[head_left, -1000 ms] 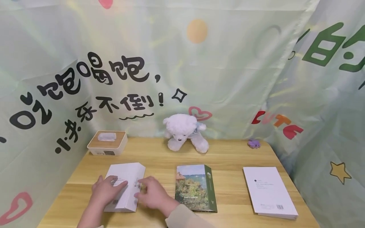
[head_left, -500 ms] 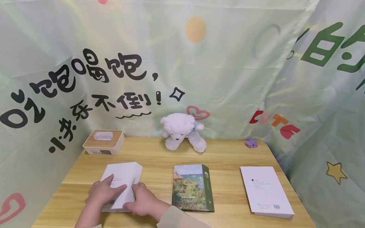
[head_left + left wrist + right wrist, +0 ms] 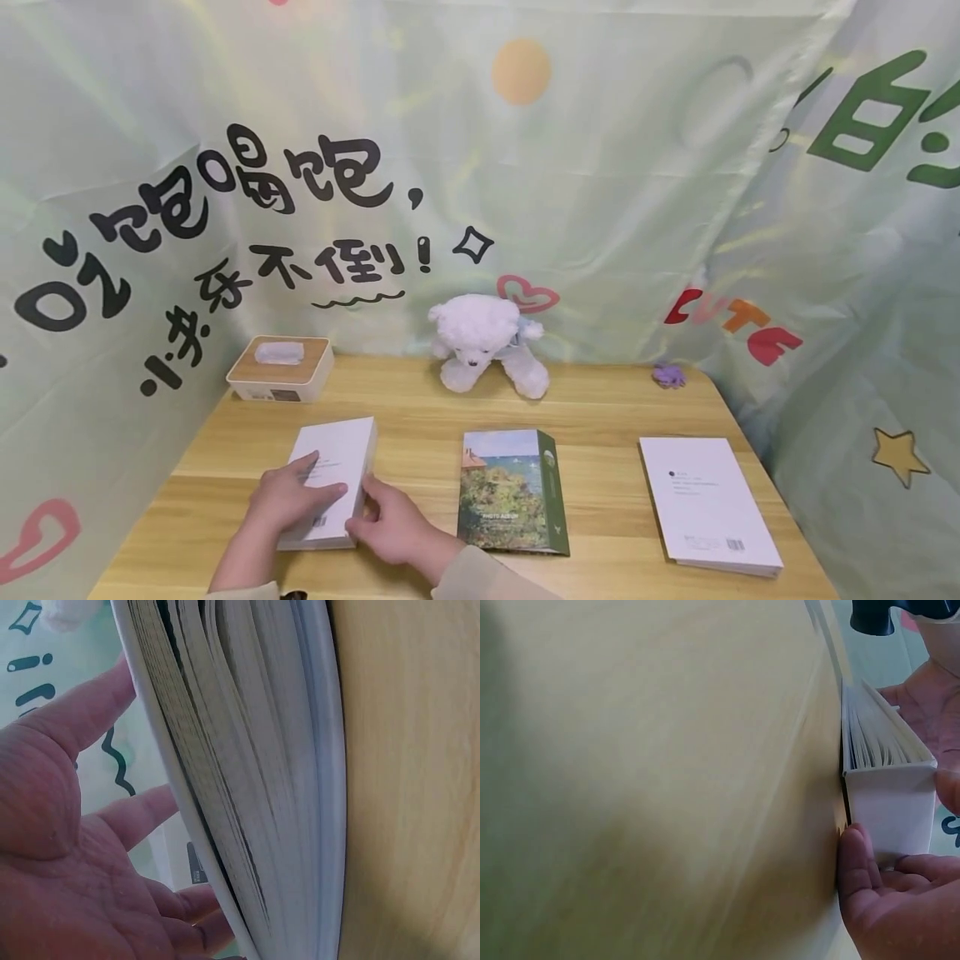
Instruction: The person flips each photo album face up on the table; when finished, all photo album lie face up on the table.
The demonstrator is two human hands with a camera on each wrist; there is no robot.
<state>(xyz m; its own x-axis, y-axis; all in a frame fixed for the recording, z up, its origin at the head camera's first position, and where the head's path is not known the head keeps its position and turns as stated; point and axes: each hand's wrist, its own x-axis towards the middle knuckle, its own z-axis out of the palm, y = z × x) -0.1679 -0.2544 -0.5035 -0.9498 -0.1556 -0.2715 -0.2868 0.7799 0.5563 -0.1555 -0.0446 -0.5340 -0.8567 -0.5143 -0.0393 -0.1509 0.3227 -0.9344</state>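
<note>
A thick white photo album lies at the left of the table with its spine toward my right hand. My left hand rests on its upper cover, fingers spread. In the left wrist view the album's page edges fan out between the two covers, the fingers touching the upper one. My right hand is against the spine; its thumb lies along the spine's lower edge and the other fingers are bent against the spine, partly hidden. An album with a painted garden cover, marked PHOTO ALBUM, lies right of that hand.
Another white album lies at the table's right. At the back stand a tissue box, a white plush bear and a small purple item. Printed cloth hangs behind the table.
The white album's spine has turned from a slanted face to nearly upright. My right hand first shifted onto the spine's near part and stays against it. The left hand stays on the cover.
</note>
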